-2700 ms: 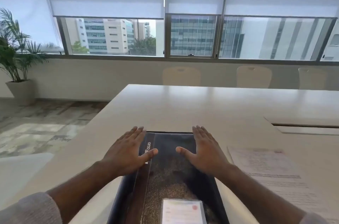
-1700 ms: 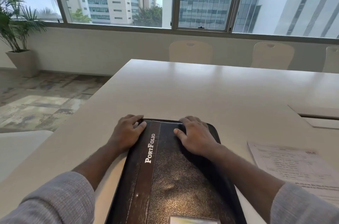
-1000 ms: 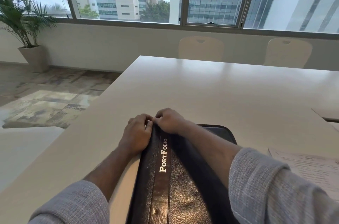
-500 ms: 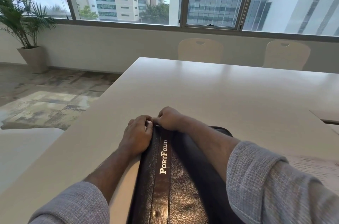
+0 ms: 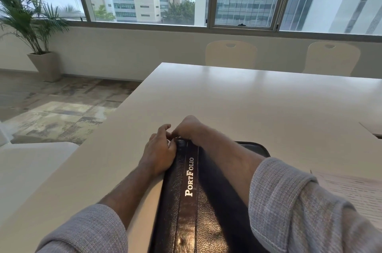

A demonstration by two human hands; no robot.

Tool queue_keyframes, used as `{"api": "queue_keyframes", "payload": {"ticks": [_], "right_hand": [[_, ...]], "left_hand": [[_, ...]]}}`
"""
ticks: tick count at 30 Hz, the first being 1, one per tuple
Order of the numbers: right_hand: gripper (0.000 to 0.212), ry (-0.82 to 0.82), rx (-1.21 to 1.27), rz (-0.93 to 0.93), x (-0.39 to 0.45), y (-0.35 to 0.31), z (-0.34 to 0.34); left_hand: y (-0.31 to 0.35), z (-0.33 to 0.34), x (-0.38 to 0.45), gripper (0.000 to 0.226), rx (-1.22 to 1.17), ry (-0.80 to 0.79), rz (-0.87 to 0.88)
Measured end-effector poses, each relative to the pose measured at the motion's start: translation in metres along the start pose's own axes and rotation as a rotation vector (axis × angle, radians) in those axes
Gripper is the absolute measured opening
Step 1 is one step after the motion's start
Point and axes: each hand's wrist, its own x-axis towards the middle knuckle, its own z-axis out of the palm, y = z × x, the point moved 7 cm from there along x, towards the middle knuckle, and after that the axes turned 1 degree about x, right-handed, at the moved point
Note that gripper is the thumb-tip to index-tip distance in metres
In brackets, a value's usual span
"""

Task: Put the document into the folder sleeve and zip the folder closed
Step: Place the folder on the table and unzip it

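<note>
Black leather covers the folder, which lies closed on the pale table right in front of the person, its spine strip lettered "PortFolio" running away from the camera. Both hands meet at its far left corner. The left hand rests along the folder's left edge, its fingers curled in toward the corner. The right hand reaches across the cover from the other side, knuckles up, fingertips bunched against those of the left — whatever they pinch there is too small and hidden to make out, so I cannot tell if either hand has hold of anything. Grey knit sleeves cover both forearms partway. A printed sheet of paper lies flat on the table to the right of the folder — apart from it, partly hidden behind the right sleeve.
</note>
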Motion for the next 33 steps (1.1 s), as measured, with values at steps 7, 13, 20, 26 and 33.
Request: {"api": "queue_keyframes", "payload": {"ticks": [7,13,20,26,33], "right_hand": [[0.017,-0.233,-0.1,0.101,-0.003,-0.003,0.003],[0.016,-0.245,0.016,0.173,0.001,0.003,0.011],[0.015,-0.15,-0.012,0.124,0.005,0.01,0.0],[0.018,0.113,0.104,0.035,0.004,0.015,-0.006],[0.022,0.214,0.051,0.015,0.0,0.02,-0.008]], "left_hand": [[0.0,0.001,0.0,0.053,-0.005,0.0,0.005],[-0.001,0.001,0.0,0.054,-0.001,0.006,-0.003],[0.003,0.0,0.0,0.041,0.002,0.023,0.006],[0.006,-0.002,0.006,0.026,0.134,0.035,-0.059],[0.008,0.001,0.007,0.03,0.159,-0.017,-0.025]]}}
